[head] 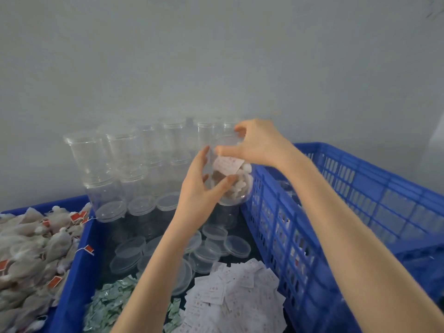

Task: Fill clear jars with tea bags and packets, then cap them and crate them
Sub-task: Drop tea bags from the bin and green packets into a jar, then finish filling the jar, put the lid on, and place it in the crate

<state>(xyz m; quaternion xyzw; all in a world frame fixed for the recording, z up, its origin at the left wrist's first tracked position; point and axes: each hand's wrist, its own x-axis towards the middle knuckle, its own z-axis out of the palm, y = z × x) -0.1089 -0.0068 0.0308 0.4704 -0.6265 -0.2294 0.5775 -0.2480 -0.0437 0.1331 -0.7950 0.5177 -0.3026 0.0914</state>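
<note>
Blue slatted crate, clear jars, red-tagged beige tea bags, white and green packets.

Both bare forearms were extended forward and raised, converging ahead. The left hand was curled round the side of the filled jar, thumb and fingers wrapped against its wall. The right hand was arched over the jar's top, fingertips bent downward onto it.
</note>
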